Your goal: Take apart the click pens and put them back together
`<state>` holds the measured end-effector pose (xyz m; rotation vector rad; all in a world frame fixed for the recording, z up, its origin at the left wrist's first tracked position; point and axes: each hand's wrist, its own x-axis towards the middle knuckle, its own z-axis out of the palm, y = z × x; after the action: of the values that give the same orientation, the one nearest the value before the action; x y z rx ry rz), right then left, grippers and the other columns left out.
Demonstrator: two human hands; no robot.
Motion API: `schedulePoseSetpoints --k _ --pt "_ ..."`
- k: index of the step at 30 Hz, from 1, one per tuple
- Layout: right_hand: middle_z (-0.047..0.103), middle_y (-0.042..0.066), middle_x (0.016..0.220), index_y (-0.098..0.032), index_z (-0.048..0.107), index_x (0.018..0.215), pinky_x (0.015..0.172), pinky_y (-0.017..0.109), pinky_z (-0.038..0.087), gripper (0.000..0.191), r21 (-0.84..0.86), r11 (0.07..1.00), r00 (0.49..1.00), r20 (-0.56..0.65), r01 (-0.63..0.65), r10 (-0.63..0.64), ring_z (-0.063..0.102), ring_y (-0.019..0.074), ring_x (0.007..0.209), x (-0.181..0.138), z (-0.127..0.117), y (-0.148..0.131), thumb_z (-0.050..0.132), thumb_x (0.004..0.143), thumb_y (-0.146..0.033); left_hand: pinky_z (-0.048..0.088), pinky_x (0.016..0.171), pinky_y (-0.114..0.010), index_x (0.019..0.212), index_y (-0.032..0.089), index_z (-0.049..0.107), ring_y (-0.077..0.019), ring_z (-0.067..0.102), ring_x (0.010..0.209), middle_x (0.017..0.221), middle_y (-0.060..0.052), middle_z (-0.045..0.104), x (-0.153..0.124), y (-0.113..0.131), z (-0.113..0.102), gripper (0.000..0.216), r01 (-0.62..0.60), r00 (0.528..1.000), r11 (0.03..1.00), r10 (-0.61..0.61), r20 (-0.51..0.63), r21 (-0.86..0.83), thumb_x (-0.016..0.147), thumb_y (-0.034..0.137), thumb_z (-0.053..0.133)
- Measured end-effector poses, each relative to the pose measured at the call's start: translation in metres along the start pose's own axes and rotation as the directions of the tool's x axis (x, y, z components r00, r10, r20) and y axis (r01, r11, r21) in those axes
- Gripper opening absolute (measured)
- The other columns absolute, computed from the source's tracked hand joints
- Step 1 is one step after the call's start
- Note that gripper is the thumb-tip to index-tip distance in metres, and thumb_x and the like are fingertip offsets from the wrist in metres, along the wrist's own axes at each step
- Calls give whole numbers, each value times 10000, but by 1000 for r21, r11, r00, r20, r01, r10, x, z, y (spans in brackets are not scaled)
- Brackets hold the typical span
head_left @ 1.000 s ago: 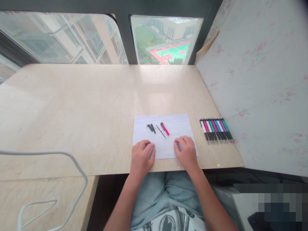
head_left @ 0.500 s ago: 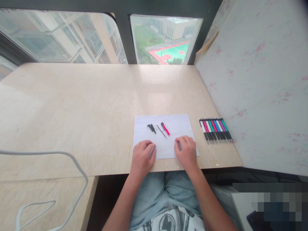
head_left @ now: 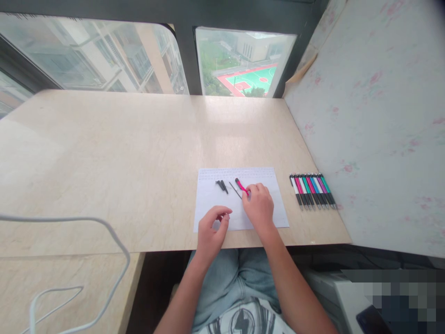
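My right hand [head_left: 259, 206] is at the lower end of a pink pen barrel [head_left: 240, 184] with a black end, its fingers closed on that end and partly hiding it. Just left of the barrel, a thin dark pen refill [head_left: 235, 189] lies slanted on the white sheet of paper [head_left: 236, 222]. Several small black pen parts [head_left: 221, 186] lie together farther left. My left hand [head_left: 212, 227] hovers over or rests on the lower left of the sheet, fingers loosely curled, thumb and forefinger slightly apart, with nothing visible in it.
A row of pens [head_left: 313, 191] in several colours lies right of the paper, beside the patterned wall [head_left: 375, 139]. The pale tabletop [head_left: 139, 162] stretches back to the windows. A grey cable [head_left: 114, 241] loops over the left side. Lines of writing run along the paper's top.
My right hand has moved left and forward from the paper's right side to the pink barrel. My left hand has shifted slightly right. The camera view has shifted a little.
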<state>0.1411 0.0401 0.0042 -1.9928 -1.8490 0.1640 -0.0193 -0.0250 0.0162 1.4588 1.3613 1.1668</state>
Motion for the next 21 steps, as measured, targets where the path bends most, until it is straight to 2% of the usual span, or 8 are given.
schedulePoseSetpoints --k 2,5,9,12,15,18,20,21 --pt "647 102 920 -183 666 885 737 341 404 183 70 997 999 -17 -35 36 562 249 879 0 -3 2 505 900 -268 504 777 -321 948 194 682 -193 647 839 921 -63 703 -1 2 4 138 48 999 997 -46 28 -63 909 234 556" --pt "678 80 895 -190 668 906 731 333 429 223 324 941 995 16 -100 100 591 221 804 -5 -11 5 483 920 -314 506 771 -317 942 194 684 -187 647 816 920 -66 706 3 5 10 137 122 992 981 -116 46 -154 901 252 567" --pt "667 32 752 -198 653 807 645 289 457 350 705 671 968 233 -232 90 604 184 691 -17 -21 4 445 957 -436 494 707 -297 1012 198 681 -169 624 738 903 -62 714 19 10 13 181 241 970 937 -234 59 -251 871 293 617" --pt "613 5 680 -199 631 753 604 267 452 370 803 524 953 295 -284 65 568 160 636 -24 -23 -2 477 944 -476 468 654 -278 994 198 705 -162 598 695 858 -52 702 35 15 16 222 297 955 910 -288 76 -290 810 322 697" --pt "603 -2 679 -196 660 827 597 259 452 327 836 468 951 307 -285 32 564 154 641 -27 -22 -8 510 931 -467 440 630 -258 887 185 725 -167 592 721 824 -53 689 41 17 21 200 326 945 885 -315 87 -333 783 355 727" --pt "638 3 705 -194 658 947 602 262 470 290 847 439 939 343 -301 -17 603 162 656 -27 -24 -11 547 912 -460 400 586 -231 911 170 728 -143 570 689 763 -38 659 34 17 30 255 385 913 794 -402 68 -470 789 394 721" --pt "671 13 730 -197 639 954 616 272 483 275 824 480 934 357 -302 -25 630 169 662 -26 -27 -10 556 906 -455 388 573 -218 915 157 729 -125 564 679 762 -36 651 26 15 35 286 405 878 706 -477 32 -581 765 400 746" --pt "683 18 737 -199 635 946 629 279 488 265 799 529 937 347 -285 -21 639 173 667 -25 -28 -9 553 909 -449 389 574 -213 910 151 727 -120 570 686 779 -40 656 22 15 36 298 402 859 662 -512 10 -632 746 396 766"
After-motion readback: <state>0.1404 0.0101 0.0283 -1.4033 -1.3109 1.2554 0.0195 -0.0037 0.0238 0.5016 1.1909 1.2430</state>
